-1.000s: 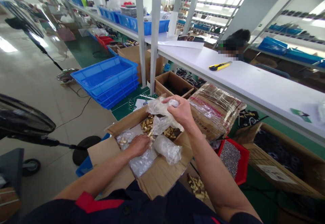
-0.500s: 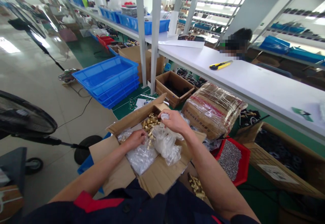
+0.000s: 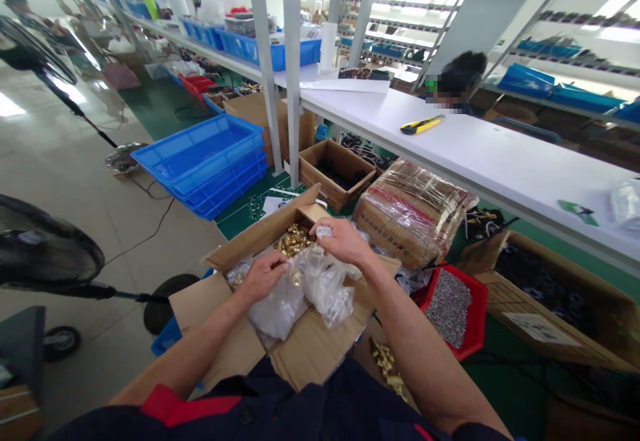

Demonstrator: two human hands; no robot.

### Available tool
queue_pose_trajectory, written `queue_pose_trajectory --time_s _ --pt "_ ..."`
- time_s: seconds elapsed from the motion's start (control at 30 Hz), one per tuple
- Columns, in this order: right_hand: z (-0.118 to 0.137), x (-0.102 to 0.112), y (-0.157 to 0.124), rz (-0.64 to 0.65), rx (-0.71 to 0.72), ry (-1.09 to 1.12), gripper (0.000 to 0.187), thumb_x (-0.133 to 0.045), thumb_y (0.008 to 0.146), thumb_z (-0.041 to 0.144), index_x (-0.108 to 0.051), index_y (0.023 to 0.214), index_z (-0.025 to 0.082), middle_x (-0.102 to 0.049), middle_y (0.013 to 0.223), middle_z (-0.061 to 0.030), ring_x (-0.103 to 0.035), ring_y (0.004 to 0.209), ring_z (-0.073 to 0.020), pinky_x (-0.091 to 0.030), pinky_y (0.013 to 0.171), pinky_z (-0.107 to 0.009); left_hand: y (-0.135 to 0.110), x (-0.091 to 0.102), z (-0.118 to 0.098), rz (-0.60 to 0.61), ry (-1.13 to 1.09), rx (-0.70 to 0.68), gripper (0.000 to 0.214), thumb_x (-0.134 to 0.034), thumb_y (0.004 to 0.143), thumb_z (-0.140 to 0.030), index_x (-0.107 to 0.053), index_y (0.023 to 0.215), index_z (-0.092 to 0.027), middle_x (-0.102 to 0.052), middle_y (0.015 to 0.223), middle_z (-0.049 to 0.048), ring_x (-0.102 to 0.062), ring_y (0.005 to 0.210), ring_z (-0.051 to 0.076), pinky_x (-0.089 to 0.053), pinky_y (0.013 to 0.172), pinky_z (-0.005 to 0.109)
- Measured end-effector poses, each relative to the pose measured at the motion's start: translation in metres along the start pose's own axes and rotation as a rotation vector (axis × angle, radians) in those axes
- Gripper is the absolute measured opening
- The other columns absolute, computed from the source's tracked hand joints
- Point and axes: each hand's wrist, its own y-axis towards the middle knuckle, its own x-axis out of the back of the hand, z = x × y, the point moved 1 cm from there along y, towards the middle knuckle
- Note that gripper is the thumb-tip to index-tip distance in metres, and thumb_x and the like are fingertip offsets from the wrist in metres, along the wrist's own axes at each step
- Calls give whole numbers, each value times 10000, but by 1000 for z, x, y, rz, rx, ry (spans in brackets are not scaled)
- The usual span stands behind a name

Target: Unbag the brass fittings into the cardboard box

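Note:
An open cardboard box (image 3: 313,352) stands in front of me, holding clear plastic bags and loose brass fittings (image 3: 296,239). My left hand (image 3: 264,274) is closed in a pinch on the edge of a clear plastic bag (image 3: 280,306) at the box's left side. Gathered in the fist of my right hand (image 3: 341,237) is another clear plastic bag (image 3: 327,287), which hangs down crumpled over the box's right flap. A few brass pieces show between the two bags. My right fingertips are partly hidden by bunched plastic.
Stacked blue trays (image 3: 205,154) stand left of the box, near a black fan (image 3: 43,247). To the right are a wrapped carton (image 3: 407,211), a red bin (image 3: 477,317) of small metal parts and a white bench (image 3: 450,154) bearing a yellow cutter (image 3: 423,125). Another person sits beyond.
My left hand has risen slightly and pinches the bag, pulling its plastic up. The right hand keeps its hold almost in place. The view has shifted a little.

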Motion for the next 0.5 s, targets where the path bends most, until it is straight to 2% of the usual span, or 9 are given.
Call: queue_pose_trajectory --time_s 0.07,0.2,0.27,0.33,0.43,0.5 --pt "3 0 0 12 7 -15 276 -488 686 146 -665 894 184 -635 733 1 -568 586 -118 -425 564 -225 3 11 -14 -124 -66 -15 198 -522 857 -342 -625 829 -176 -620 769 2 -551 735 146 -411 699 250" --pt "7 1 2 -13 -5 -64 268 -492 683 153 -674 878 184 -632 724 -1 -558 608 -127 -425 585 -236 12 24 -32 -292 -139 -51 170 -535 866 -326 -620 840 -181 -573 715 -13 -515 664 127 -396 658 248" --pt "10 5 1 -55 3 -89 268 -496 688 156 -681 881 182 -646 768 -11 -580 675 -141 -443 637 -249 15 28 -41 -381 -159 -124 156 -544 866 -316 -618 836 -182 -565 724 -10 -513 674 127 -398 673 251" --pt "17 8 1 -85 30 -95 322 -516 694 159 -682 968 186 -668 874 -26 -601 778 -161 -461 722 -274 16 32 -53 -464 -185 -176 130 -566 851 -295 -620 817 -182 -564 730 -6 -515 689 131 -400 690 251" --pt "30 3 1 -43 145 -29 535 -642 683 231 -597 1216 210 -652 1085 -51 -594 942 -193 -457 860 -317 16 35 -78 -500 -340 -178 97 -605 819 -266 -650 814 -180 -589 760 11 -533 723 141 -417 725 247" --pt "37 -5 3 59 195 96 559 -697 688 344 -586 1221 214 -657 1040 -42 -598 880 -183 -478 816 -307 18 35 -95 -463 -498 -188 93 -651 779 -253 -676 796 -165 -618 818 41 -562 793 158 -434 790 252"
